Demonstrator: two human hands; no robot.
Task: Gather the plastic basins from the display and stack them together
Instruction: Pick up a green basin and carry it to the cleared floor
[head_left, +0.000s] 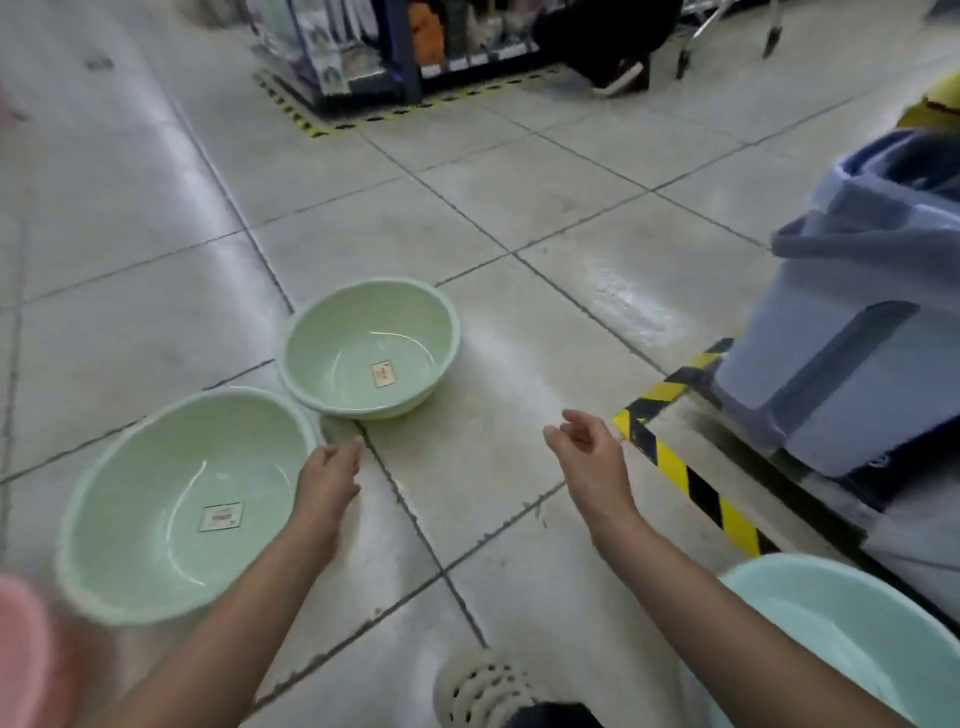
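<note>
Two pale-green basins (187, 499) — yellow-black striped tape (691, 483), blue bins (852, 338).

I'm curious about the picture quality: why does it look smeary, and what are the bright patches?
Head view: motion blur smears the edges, worst on the pink basin and blue bins; overhead light glares off the floor tiles and glints inside both green basins; wide-angle bending curves the tile lines.

Both arms are bare — no sleeves, no watch, no rings show. The left hand (330, 475) and the right hand (589, 447) wear no gloves. On one foot is a pale rubber clog (480, 688) with rows of small round holes — above it, a dark trouser hem.
</note>
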